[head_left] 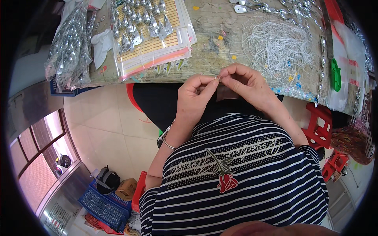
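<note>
Both hands meet just over the table's near edge, fingertips almost touching. My left hand [195, 94] pinches thumb against forefinger, and my right hand [247, 84] does the same close beside it. Something tiny sits between the fingertips; it is too small to name. To the right of the hands lies a loose heap of thin white string [281, 45]. Left of them, several twisted silver metal pieces [136, 27] rest in rows on a bamboo-patterned mat [169, 33] over stacked plastic-covered sheets.
A clear bag of silver twists [69, 51] lies at the table's left end, beside a crumpled white tissue [102, 45]. More silver twist strands [271, 8] lie at the back right. A green plastic piece [335, 74] is at the right edge. Red stools [318, 126] and blue crates [104, 204] stand on the floor.
</note>
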`<state>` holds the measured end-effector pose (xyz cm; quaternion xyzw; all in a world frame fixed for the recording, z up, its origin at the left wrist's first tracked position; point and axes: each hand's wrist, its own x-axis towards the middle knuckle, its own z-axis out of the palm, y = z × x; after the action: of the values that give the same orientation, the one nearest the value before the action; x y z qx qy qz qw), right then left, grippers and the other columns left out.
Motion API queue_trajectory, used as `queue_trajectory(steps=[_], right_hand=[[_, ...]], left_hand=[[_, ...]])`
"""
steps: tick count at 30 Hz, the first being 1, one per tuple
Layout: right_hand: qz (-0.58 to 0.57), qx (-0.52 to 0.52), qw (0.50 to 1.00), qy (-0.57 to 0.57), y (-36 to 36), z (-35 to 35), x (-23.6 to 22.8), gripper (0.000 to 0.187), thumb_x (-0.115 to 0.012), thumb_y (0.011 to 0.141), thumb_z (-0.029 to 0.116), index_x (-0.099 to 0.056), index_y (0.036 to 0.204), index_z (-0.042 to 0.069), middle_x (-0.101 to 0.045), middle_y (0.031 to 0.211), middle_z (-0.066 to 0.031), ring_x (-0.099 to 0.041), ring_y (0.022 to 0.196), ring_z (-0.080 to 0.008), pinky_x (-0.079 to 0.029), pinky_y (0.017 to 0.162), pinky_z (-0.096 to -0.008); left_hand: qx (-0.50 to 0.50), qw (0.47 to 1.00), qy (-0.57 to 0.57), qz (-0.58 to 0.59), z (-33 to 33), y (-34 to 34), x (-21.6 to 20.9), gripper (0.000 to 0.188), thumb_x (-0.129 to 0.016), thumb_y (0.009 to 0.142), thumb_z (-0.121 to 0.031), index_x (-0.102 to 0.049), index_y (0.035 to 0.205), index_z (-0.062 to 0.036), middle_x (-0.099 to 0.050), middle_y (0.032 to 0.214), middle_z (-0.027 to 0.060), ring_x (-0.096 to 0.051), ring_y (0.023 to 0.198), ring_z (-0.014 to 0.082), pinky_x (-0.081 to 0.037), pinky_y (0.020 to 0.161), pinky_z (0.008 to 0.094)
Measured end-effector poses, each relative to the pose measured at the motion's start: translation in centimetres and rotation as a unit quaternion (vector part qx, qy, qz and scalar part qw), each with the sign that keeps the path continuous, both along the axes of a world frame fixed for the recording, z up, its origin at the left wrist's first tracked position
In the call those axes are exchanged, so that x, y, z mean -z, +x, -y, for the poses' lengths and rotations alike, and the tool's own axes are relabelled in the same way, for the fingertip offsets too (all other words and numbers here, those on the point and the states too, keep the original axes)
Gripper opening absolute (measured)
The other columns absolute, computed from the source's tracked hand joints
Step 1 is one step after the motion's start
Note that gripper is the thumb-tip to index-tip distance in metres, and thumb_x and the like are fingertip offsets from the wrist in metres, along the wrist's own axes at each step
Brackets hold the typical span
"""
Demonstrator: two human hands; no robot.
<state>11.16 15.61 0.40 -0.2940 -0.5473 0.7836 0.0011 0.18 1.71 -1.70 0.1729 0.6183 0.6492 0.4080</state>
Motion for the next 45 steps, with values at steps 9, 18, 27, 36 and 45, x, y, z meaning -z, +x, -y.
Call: queue_trajectory(steps=[9, 18, 27, 36, 45], right_hand=[[0.021, -0.015, 0.999, 0.032, -0.1, -0.5, 0.9, 0.011, -0.059, 0.091, 0.012, -0.058, 0.098, 0.004, -0.060, 0.093, 0.0020, -0.055, 0.087, -0.0040, -0.045, 0.079, -0.0205], [0.004, 0.003, 1.000, 0.003, 0.1, -0.5, 0.7, 0.011, -0.059, 0.091, 0.014, -0.058, 0.098, 0.005, -0.060, 0.096, 0.0015, -0.055, 0.089, -0.0047, -0.045, 0.080, -0.0214], [-0.020, 0.008, 1.000, -0.007, 0.3, -0.4, 1.3, 0.012, -0.060, 0.091, 0.012, -0.059, 0.099, 0.004, -0.059, 0.099, 0.0004, -0.055, 0.090, -0.0052, -0.046, 0.081, -0.0217], [0.000, 0.016, 1.000, 0.000, 0.3, -0.2, 1.2, 0.011, -0.060, 0.090, 0.013, -0.060, 0.097, 0.004, -0.059, 0.101, 0.0003, -0.055, 0.091, -0.0050, -0.045, 0.081, -0.0218], [-0.007, 0.035, 0.998, -0.047, 0.3, -0.3, 1.0, 0.011, -0.061, 0.090, 0.014, -0.061, 0.097, 0.006, -0.061, 0.097, 0.0015, -0.055, 0.087, -0.0040, -0.044, 0.077, -0.0200]], left_hand=[[0.024, 0.998, -0.014, -0.058, -0.1, 0.2, 0.7, 0.003, -0.066, 0.082, -0.004, -0.065, 0.084, -0.0016, -0.054, 0.073, -0.0057, -0.041, 0.060, -0.0004, -0.037, 0.060, 0.0142], [0.028, 0.997, -0.052, 0.045, -0.5, 0.1, -1.1, 0.012, -0.064, 0.086, -0.005, -0.068, 0.096, 0.0011, -0.065, 0.082, -0.0009, -0.056, 0.073, 0.0020, -0.045, 0.067, 0.0169], [0.034, 0.996, -0.062, 0.062, -0.1, -0.1, -0.4, 0.012, -0.065, 0.085, -0.006, -0.068, 0.095, -0.0002, -0.063, 0.079, -0.0020, -0.053, 0.070, 0.0015, -0.042, 0.063, 0.0157], [0.011, 0.999, -0.030, 0.036, -0.3, 0.3, -0.4, 0.013, -0.066, 0.085, -0.007, -0.068, 0.095, 0.0002, -0.065, 0.081, -0.0014, -0.054, 0.070, 0.0028, -0.044, 0.066, 0.0169], [0.041, 0.994, -0.024, 0.097, 0.2, -0.2, -0.9, 0.013, -0.062, 0.086, -0.007, -0.067, 0.096, 0.0007, -0.063, 0.080, -0.0007, -0.048, 0.066, 0.0029, -0.038, 0.061, 0.0169]])
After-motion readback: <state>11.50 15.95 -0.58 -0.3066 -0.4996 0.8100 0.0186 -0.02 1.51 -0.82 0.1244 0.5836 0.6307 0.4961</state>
